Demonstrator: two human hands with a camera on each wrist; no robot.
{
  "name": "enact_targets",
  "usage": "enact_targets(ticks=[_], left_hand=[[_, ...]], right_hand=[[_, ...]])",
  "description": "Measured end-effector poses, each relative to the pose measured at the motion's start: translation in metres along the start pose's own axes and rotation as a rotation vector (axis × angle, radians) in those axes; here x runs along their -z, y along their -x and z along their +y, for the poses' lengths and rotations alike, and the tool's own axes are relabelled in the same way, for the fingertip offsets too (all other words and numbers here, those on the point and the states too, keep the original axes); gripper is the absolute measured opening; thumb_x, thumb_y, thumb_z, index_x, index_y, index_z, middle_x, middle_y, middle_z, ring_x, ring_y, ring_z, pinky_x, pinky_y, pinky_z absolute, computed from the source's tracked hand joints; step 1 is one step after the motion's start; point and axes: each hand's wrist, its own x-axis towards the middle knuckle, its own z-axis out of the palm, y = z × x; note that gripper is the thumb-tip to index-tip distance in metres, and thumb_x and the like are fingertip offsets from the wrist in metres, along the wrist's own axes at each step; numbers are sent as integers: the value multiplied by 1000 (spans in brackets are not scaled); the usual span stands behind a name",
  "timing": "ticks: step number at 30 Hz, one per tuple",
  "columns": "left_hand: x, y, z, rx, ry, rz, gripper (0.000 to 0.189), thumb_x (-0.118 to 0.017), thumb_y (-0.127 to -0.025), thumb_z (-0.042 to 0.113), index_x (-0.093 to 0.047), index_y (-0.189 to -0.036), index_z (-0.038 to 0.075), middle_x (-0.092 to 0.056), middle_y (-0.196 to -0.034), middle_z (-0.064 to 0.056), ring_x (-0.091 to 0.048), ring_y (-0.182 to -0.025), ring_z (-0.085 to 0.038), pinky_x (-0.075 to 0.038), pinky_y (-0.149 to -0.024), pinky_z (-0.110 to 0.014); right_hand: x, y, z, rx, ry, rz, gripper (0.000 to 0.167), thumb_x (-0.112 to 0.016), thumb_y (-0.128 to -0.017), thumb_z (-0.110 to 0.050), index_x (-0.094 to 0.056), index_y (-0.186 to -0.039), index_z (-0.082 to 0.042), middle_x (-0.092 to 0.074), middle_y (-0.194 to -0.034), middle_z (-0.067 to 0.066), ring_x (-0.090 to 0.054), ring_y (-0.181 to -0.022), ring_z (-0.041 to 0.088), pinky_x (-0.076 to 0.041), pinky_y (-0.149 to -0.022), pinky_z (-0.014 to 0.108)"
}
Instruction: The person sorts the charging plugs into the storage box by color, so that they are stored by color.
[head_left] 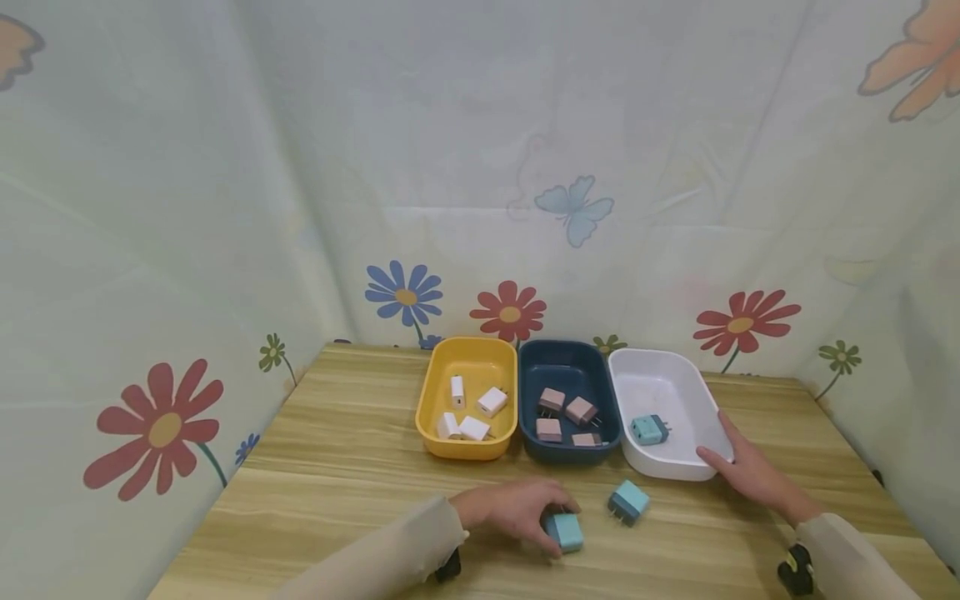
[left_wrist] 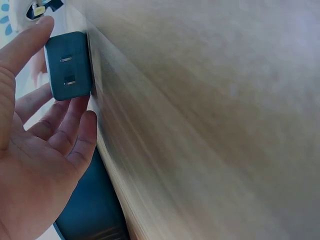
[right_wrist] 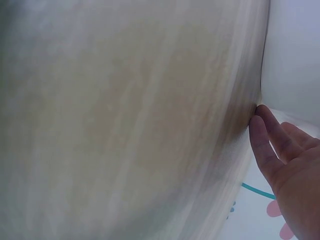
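Observation:
My left hand [head_left: 517,508] pinches a teal and dark-blue charger plug [head_left: 566,532] low over the wooden table; its two-pin face [left_wrist: 70,67] shows between thumb and fingers in the left wrist view. Another such plug [head_left: 628,502] lies on the table to the right. At the white bin's [head_left: 675,471] near right corner, my right hand [head_left: 757,475] holds on, thumb over the rim and fingers along the outside. One teal plug [head_left: 649,429] is inside that bin. In the right wrist view, the right fingers [right_wrist: 260,142] reach low beside the bin wall.
A yellow bin [head_left: 468,450] with several white plugs [head_left: 492,402] and a dark-blue bin [head_left: 570,454] with several pink plugs [head_left: 581,410] stand left of the white one, side by side. Behind the wooden table [head_left: 315,475] hangs a flowered curtain [head_left: 450,167].

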Motion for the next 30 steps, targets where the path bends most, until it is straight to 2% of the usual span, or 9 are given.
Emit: enact_targets(ticks=[8,11,19,30], left_hand=[[1,1,-1,-19,-35,-14,58,-75,-81,35,-55,-131,14,-55,-122,9,-47,-104,2,-40,-89,-15],[1,1,0,-7,-41,-28,58,-74,-81,36,-54,-131,13,-55,-123,8,-47,-103,1,-40,-89,-15],[-1,-2,1,1,-79,-22,51,-75,-81,36,-59,-124,16,-56,-114,12,-48,-95,2,-41,-84,-14],[-2,-5,-6,0,-21,4,44,-74,-82,28,-60,-123,17,-58,-113,13,-50,-91,3,-43,-79,-13]], right_hand=[[1,0,-1,-9,14,-9,98,-50,-93,-51,10,-146,6,-8,-144,42,-17,-127,61,-20,-97,70],[0,0,-1,-11,9,-6,98,-51,-93,-52,9,-147,5,-8,-144,42,-17,-127,60,-20,-98,69],[1,1,-3,-7,14,0,99,-51,-93,-51,9,-146,7,-8,-143,43,-17,-126,61,-20,-97,70],[-1,0,-2,1,-1,7,99,-52,-93,-50,9,-146,6,-8,-144,42,-16,-126,61,-20,-97,71]])
